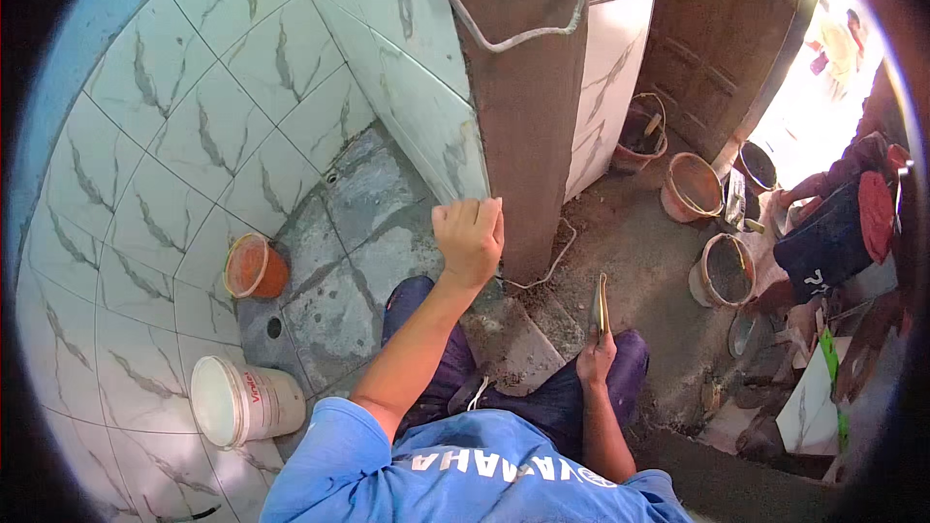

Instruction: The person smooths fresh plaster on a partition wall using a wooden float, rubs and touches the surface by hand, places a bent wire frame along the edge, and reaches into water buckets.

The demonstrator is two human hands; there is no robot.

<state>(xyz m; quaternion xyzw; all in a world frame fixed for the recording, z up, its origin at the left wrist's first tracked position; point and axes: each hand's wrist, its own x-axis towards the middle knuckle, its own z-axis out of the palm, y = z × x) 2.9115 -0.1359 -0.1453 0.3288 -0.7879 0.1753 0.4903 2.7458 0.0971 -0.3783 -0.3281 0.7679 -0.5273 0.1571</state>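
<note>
My left hand (468,237) is closed, raised at the corner where the marbled wall tiles (436,140) meet a bare brown cement pillar (528,126). Its knuckles hide whatever may be inside the fingers. My right hand (595,360) is wrapped round a trowel (600,302) above my right thigh; the blade points away from me and is seen nearly edge-on. On the left, dark grey floor tiles (334,276) lie below the tiled wall.
An orange bucket (263,266) and a white bucket (266,402) stand at the left wall. Several mortar buckets (692,189) stand right, near a brown door (712,34). Cut tile pieces (812,412) and rubble lie lower right. A pale cable (523,37) hangs across the pillar.
</note>
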